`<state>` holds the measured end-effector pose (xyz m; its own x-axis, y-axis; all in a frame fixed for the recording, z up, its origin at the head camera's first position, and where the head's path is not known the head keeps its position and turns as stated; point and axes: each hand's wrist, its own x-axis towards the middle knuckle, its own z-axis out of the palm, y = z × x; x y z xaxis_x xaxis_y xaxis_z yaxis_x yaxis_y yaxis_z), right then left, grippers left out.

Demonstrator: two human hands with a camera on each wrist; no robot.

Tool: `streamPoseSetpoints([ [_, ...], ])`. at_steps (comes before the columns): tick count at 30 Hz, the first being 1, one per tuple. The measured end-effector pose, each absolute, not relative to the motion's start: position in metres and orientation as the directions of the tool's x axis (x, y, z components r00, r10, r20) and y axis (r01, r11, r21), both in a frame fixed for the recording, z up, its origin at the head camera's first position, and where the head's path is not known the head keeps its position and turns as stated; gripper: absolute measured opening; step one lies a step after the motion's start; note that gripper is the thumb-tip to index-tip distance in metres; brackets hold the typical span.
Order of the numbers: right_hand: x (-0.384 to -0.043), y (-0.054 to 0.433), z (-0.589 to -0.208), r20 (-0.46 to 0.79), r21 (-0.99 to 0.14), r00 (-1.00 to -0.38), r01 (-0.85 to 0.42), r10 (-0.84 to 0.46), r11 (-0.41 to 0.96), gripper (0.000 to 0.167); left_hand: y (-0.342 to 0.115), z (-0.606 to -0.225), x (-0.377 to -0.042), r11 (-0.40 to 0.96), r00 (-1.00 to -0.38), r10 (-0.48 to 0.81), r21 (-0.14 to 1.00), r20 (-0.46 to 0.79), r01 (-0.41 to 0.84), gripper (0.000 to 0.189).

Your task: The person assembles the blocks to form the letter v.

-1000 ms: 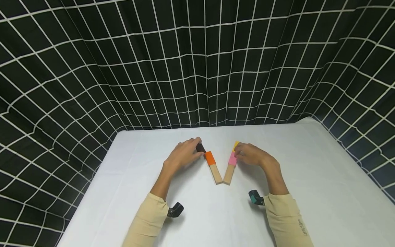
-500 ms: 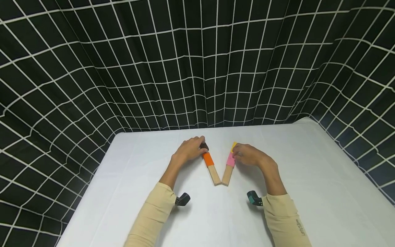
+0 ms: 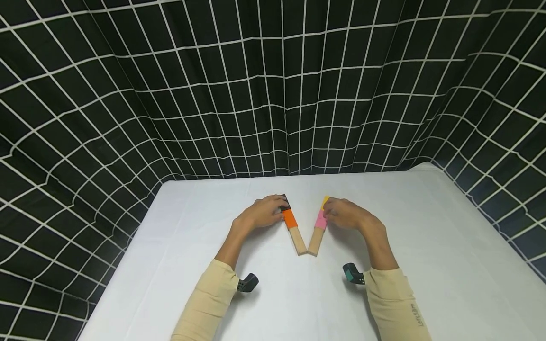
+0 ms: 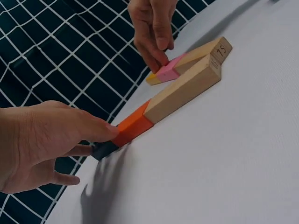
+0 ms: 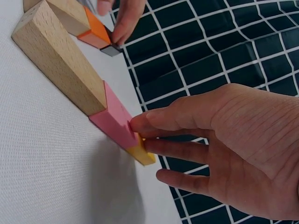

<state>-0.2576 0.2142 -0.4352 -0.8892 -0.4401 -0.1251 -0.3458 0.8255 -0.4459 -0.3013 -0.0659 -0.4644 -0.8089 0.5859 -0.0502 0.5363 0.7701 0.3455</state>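
Observation:
Two rows of small wooden blocks form a V on the table, their plain wood ends meeting nearest the person. The left row has a plain wood block [image 3: 298, 241], an orange block [image 3: 290, 219] and a black block [image 3: 286, 202] at its far end. My left hand [image 3: 263, 211] pinches the black block, its thumb beside the orange one. In the right row are another plain wood block [image 3: 315, 241], a pink block [image 5: 113, 116] and a yellow block [image 5: 142, 153]. My right hand [image 3: 346, 213] has its thumb and index on the pink block, with another finger against the yellow one.
A white cloth covers the table [image 3: 448, 227]. Behind and on both sides hangs a black curtain [image 3: 273, 94] with a white grid. Wrist cameras stick out inward from the left sleeve [image 3: 208, 298] and the right sleeve [image 3: 396, 303].
My left hand has brought the black block in line against the far end of the orange block, and its fingers now sit lower around it. The right hand stays nearly still.

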Motion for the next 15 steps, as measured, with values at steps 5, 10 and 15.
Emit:
streamPoseSetpoints([
  [5,-0.2574,0.2139,-0.4336,-0.118,-0.447,-0.892,-0.345,-0.437,0.825,0.020,-0.0681,-0.4635,-0.2986,0.764,-0.796,0.602,0.336,-0.066,0.550,0.041],
  [10,-0.2558,0.2138,-0.4346,-0.130,-0.452,-0.890,-0.338,-0.436,0.825,0.021,-0.0690,-0.4624,-0.2954,0.765,-0.795,0.602,0.340,-0.075,0.547,0.040],
  [15,-0.2555,0.2144,-0.4345,-0.132,-0.444,-0.890,-0.341,-0.437,0.828,0.021,-0.0691,-0.4639,-0.2948,0.759,-0.791,0.609,0.337,-0.064,0.557,0.040],
])
